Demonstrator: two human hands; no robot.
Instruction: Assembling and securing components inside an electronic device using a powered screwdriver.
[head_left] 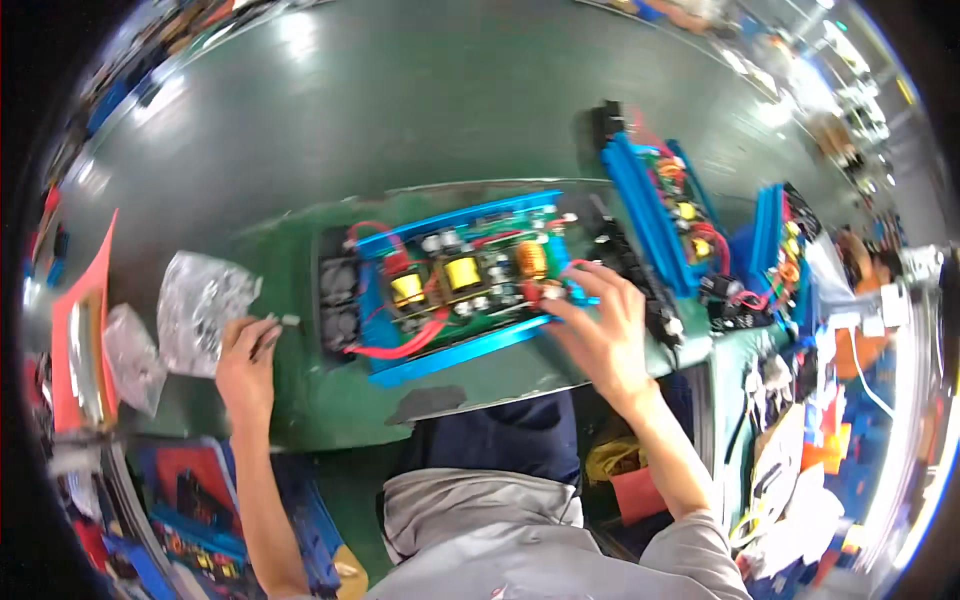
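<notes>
**Two hands by a circuit board in a blue metal case**

The blue metal case (455, 353) lies flat in the middle of the green mat (330, 405), with its open side up. Inside is a green circuit board (480, 322). It has two yellow-wrapped transformers (463, 272) and a copper coil (532, 260). Fat red wires (410, 347) bend along the near left side, and black fans (340, 300) sit at the left end.

The right hand (563, 288) is at the right end of the board. Its fingers are bent and its thumb is apart from them. I cannot tell if it grips anything there.

The left hand (262, 335) is left of the case, with its fingers curled in. A little white piece (290, 320) is right by its fingertips; I cannot tell if they hold it. A clear plastic bag (205, 310) lies just beside this hand.

Two more blue cases (650, 215) stand to the right.
</notes>
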